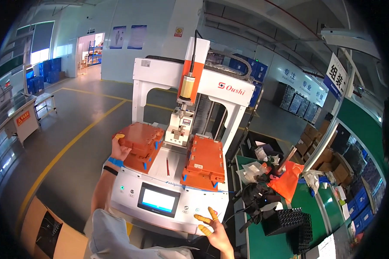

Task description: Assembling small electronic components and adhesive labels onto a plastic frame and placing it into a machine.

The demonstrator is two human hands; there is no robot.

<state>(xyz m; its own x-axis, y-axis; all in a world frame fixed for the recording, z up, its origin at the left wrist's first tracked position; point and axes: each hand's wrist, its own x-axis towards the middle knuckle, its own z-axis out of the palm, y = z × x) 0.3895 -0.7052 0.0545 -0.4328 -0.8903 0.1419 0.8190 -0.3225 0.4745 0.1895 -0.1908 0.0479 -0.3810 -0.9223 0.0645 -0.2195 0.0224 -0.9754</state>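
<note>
A white and orange benchtop machine (160,64) stands in front of me, with a vertical screwdriving-like head (186,88) at its middle. Two orange box-shaped fixtures rest on its bed: the left fixture (142,136) and the right fixture (204,157). My left hand (120,149), wearing a blue wristband and a yellow finger cot, grips the left fixture's outer edge. Yellow cots cover several fingers of my right hand (214,228), which hovers spread and holding nothing at the front panel, near its right-hand buttons. A lit touchscreen (158,200) sits in that panel.
To the right, a green-topped bench (317,216) carries black trays (287,220), an orange bag (286,181) and clear plastic bags. An open cardboard box (67,237) stands at lower left. Cables run between machine and bench. Yellow lines mark the grey floor.
</note>
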